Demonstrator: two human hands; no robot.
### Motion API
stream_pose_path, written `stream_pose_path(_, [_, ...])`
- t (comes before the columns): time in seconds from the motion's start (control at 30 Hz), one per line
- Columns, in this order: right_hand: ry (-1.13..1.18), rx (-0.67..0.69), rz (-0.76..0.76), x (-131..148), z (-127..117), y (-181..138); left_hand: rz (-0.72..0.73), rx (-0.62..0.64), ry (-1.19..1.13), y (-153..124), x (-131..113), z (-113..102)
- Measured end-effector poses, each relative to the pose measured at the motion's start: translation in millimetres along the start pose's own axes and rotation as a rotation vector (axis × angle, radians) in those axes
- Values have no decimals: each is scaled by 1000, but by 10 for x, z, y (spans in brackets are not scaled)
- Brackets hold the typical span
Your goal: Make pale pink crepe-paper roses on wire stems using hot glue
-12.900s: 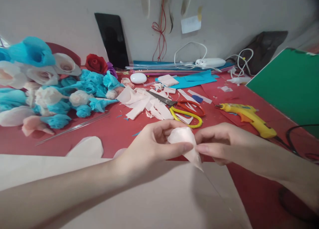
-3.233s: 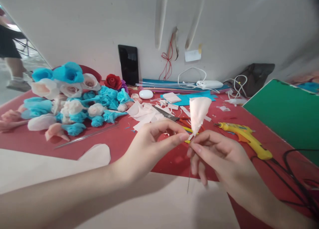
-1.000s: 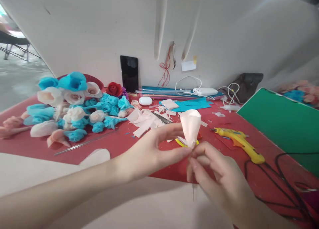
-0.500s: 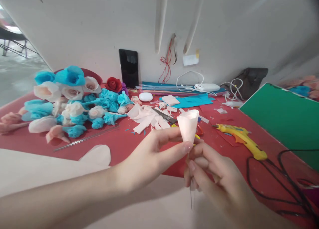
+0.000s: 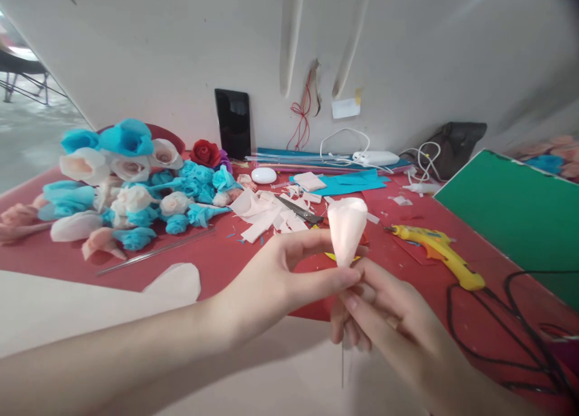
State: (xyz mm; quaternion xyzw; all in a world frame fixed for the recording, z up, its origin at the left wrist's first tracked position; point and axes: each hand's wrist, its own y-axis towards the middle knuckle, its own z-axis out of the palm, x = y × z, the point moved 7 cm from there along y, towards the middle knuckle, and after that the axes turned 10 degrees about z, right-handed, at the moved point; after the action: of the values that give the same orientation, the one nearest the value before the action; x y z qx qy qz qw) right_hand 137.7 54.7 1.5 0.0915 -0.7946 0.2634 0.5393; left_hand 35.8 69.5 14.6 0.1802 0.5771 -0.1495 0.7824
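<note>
Upright between my hands is a pale pink paper flower, cone-shaped and flared at the top, on a thin wire stem. My left hand pinches the flower's narrow base between thumb and fingers. Just below, my right hand has its thumb and index finger closed on the stem, the other fingers curled beneath. Behind the flower, scissors lie partly hidden among pale paper scraps. Under my forearms spreads a large pale sheet.
Blue, white and pink paper flowers are heaped at the left. A yellow glue gun with a black cord lies right, before a green board. A black phone leans on the wall; blue paper lies behind the scraps.
The flower has turned on its stem and moved slightly right, so its cone shows a different side. My left thumb has shifted right and a little lower, over the base.
</note>
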Motion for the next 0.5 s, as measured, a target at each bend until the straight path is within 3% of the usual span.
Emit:
stream_pose_path(0.23, [8,-17,29,22,-1,-10,70,-50,175,7,-89,-52])
stream_pose_path(0.4, [113,-15,64,58,-10,15,23,-26,219,-6,-90,-56])
stream_pose_path(0.5, [183,-3,43,94,-21,27,155,-19,340,55,-251,-91])
